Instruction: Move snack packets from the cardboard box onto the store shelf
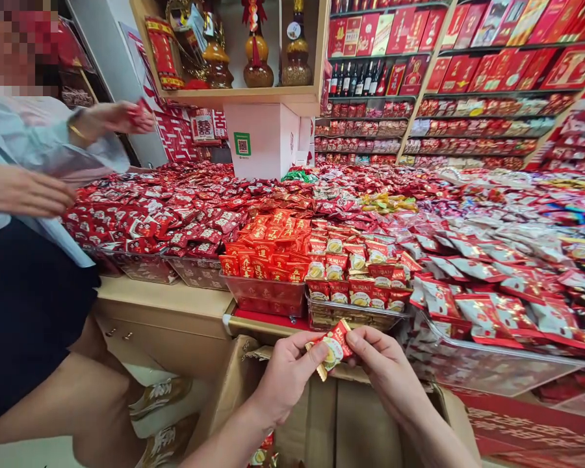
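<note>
A small red and gold packet of durian candy (335, 348) is pinched between my two hands. My left hand (288, 374) grips its left end, thumb over the front. At its upper right corner, the thumb and fingertips of my right hand (381, 359) close on the wrapper. Just beyond my hands stands a clear bin of matching durian packets (358, 296). Below my forearms is an open cardboard box (322, 419), with a few red packets (263, 452) showing at its bottom; my arms hide part of it.
Left of the durian bin is a bin of red-gold packets (266, 273); on the right, a bin of red-white packets (497, 312) juts forward. Another person (24, 195) stands at left, a red item in one hand. A display cabinet (238, 96) overhangs the counter.
</note>
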The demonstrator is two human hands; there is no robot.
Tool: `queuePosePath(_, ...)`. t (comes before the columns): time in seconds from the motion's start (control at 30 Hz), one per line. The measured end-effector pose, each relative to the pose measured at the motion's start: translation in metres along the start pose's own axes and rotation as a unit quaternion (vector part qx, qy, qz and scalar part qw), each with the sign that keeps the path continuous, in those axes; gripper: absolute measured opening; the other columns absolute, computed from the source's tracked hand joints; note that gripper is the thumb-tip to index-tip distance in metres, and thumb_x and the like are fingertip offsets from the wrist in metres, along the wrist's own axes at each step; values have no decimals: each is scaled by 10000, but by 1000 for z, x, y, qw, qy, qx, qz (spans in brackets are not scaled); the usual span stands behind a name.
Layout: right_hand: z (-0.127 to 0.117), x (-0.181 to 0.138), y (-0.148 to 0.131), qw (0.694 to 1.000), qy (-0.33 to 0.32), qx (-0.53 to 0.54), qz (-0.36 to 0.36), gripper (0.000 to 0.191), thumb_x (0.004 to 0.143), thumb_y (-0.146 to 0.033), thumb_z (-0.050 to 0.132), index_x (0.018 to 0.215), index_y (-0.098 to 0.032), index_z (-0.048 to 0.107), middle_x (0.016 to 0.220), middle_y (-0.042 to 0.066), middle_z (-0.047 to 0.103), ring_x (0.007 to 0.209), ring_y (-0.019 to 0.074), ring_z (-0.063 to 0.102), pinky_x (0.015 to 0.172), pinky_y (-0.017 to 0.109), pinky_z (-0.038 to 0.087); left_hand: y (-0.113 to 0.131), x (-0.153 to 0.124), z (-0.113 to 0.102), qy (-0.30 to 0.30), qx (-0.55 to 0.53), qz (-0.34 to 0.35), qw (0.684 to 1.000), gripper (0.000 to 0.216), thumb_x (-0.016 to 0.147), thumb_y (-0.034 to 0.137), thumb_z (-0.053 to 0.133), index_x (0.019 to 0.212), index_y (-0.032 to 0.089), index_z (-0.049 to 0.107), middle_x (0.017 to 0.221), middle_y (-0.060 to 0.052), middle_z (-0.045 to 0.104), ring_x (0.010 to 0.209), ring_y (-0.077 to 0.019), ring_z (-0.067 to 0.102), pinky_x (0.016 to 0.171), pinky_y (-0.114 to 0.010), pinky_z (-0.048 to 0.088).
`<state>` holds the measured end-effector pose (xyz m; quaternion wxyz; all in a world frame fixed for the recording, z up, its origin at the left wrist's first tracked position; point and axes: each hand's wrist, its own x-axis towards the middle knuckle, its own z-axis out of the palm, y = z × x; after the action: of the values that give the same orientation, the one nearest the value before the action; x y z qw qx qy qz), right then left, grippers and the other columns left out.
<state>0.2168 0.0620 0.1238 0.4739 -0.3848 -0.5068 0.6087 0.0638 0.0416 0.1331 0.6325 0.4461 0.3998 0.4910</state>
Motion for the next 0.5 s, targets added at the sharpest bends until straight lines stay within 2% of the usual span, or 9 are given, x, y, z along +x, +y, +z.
queuePosePath(0.13, 4, 0, 5, 999, 13, 29, 4, 276, 723, -411, 587, 652, -147, 556, 599, -2, 520, 554, 89, 425, 538, 212, 357, -6, 1, 1, 24, -6, 13, 1000, 308, 716, 327, 602, 941, 120, 639, 760, -52, 677, 596, -104, 539, 579, -225, 433)
queuePosePath(0.23, 5, -2, 11, 1000, 16, -6, -1, 279, 718, -425, 586, 661, -153, 555, 576, -14, 502, 546, 90, 432, 534, 211, 361, -12, -1, -1, 60, 36, 31, 997, 308, 698, 337, 617, 915, 119, 640, 814, -64, 679, 640, -122, 554, 604, -228, 437)
queuePosePath(0.3, 2, -2, 10, 999, -11, -48, -5, 285, 720, -438, 574, 671, -158, 555, 584, -14, 512, 539, 93, 442, 520, 214, 366, -16, -4, -6, 70, 64, 32, 995, 320, 689, 361, 619, 915, 136, 633, 844, -64, 673, 671, -132, 561, 609, -226, 440)
queuePosePath(0.4, -9, 10, -16, 984, -27, -163, -65, 258, 748, -416, 544, 694, -166, 571, 617, 3, 546, 569, 109, 470, 530, 225, 381, -25, -10, -21, 47, 93, 23, 994, 356, 714, 416, 571, 969, 169, 598, 833, -56, 657, 681, -137, 569, 617, -231, 447)
queuePosePath(0.5, -21, 46, -67, 943, 42, -276, -184, 204, 745, -374, 550, 747, -175, 595, 643, 16, 574, 596, 126, 493, 548, 241, 390, -48, -17, -46, 35, 169, 7, 985, 334, 724, 425, 547, 946, 180, 596, 780, -49, 639, 706, -146, 564, 670, -254, 446)
